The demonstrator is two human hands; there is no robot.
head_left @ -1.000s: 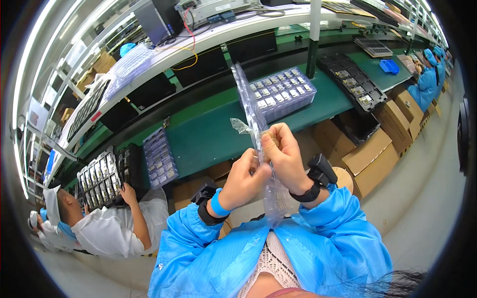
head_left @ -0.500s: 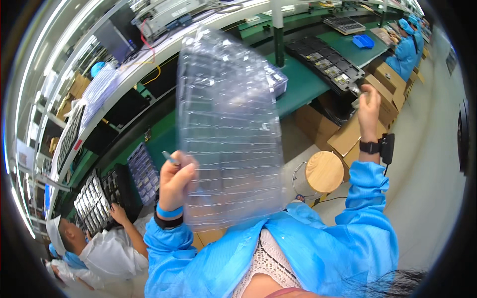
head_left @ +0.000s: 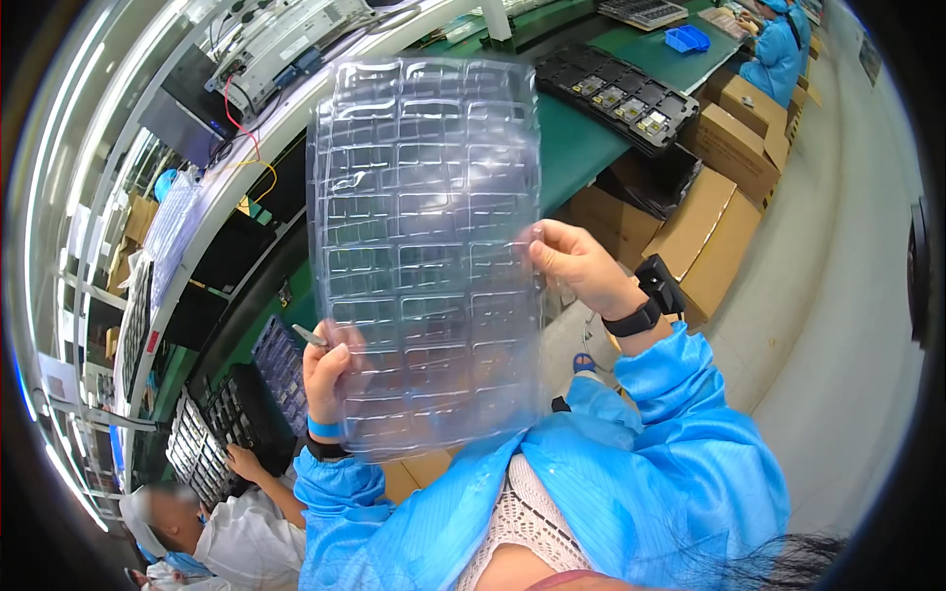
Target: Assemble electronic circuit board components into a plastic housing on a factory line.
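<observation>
A large clear plastic blister tray [head_left: 431, 266] with rows of rectangular pockets stands up in front of my chest, see-through and shiny. My left hand [head_left: 328, 376] is closed on its lower left edge, some fingers showing blurred through the plastic. A thin grey, flat-ended object [head_left: 309, 336] also sticks out of that hand; its kind I cannot make out. On the opposite edge, about mid-height, my right hand [head_left: 583, 264] pinches the tray between thumb and fingers. Both hands have dark bands at the wrist.
Behind the tray runs a green workbench [head_left: 576, 148] bearing a black tray of parts [head_left: 619, 97] and a blue bin [head_left: 687, 39]. Open cardboard boxes [head_left: 705, 236] stand at the right. A co-worker in white [head_left: 246, 527] handles a tray [head_left: 197, 448] at lower left.
My right hand has come in from the right and taken hold of the tray's right edge. The tray has straightened from its bent shape, and the whole view has shifted.
</observation>
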